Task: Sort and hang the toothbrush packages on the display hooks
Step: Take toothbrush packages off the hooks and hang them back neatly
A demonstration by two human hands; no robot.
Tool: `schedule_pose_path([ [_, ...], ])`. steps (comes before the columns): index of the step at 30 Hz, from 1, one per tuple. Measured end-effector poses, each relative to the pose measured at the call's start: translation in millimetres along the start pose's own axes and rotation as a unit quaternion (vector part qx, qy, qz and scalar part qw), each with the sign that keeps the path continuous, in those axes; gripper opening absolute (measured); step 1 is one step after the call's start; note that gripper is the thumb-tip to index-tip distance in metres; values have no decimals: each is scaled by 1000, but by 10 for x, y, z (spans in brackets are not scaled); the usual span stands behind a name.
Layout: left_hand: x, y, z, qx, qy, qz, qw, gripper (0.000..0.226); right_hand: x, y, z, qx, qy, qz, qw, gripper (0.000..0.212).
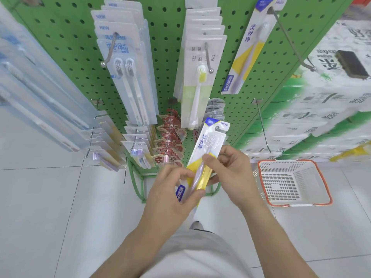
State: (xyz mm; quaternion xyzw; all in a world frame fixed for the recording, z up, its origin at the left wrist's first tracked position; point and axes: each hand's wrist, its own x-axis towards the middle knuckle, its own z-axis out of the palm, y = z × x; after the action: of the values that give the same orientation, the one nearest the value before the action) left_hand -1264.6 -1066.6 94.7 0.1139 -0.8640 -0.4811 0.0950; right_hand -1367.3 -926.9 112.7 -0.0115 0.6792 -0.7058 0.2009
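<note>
Yellow toothbrush package (pixel 202 157) pinched by left hand (pixel 172 189) and right hand (pixel 230 169), pegboard (pixel 166 47) ahead, basket (pixel 321 181) right

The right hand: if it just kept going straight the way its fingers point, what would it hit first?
The right hand points leftward across the yellow toothbrush package it pinches, so past that it would probably meet the left hand, which grips the package's lower end. Depth is hard to judge from this view.

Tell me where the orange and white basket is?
In the head view, the basket sits on the white floor at the right, just beside the person's right hand and in front of the stacked boxes.
</note>
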Motion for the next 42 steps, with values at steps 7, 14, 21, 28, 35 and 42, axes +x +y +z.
schedule_pose_path([
  [7, -4, -16, -20, -90, 37, -38, 995, 29, -47, -53, 35, 58, -24, 24, 998, 16],
  [14, 3, -58, -111, -264, -10, -110, 958, 18, 45, -5, -106, 105, -184, 34, 977, 69],
  [21, -24, -117, -205, -486, -174, -248, 820, 27, 80, 24, -31, 111, -111, 12, 988, 31],
  [28, -14, -98, -149, -403, -169, -251, 864, 34, 53, 74, 75, 52, -74, 11, 996, 30],
  [35, 19, -119, -160, -320, -150, -178, 918, 18, 81, 98, 78, -3, -57, 15, 998, 31],
  [42, -3, -168, -107, -289, -146, -152, 934, 14, 144, 36, 19, -35, -24, 8, 999, 33],
])
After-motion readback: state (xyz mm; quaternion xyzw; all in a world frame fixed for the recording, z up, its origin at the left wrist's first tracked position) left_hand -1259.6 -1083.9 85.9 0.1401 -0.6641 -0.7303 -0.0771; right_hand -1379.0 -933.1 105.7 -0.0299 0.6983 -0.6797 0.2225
